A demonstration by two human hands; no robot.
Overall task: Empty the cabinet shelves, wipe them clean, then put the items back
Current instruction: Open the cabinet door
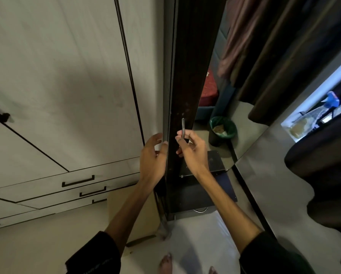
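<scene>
Right hand [191, 149]: fingers curled round the slim metal handle [183, 127] on the dark wood-grain cabinet door [187, 76]. Left hand [153, 155]: loosely open, fingertips at the door's left edge, holding nothing. Shelves not visible; judging by this, emptying has barely begun. Pale matte drawers [67, 180] to the left; glossy mirror [250, 139] to the right.

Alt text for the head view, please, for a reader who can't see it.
Seen from above, a person's right hand grips the thin metal handle of a dark cabinet door seen edge-on, while the left hand rests open against the door's edge. White drawers stand to the left, and a green-lined bin sits beyond the door.
</scene>
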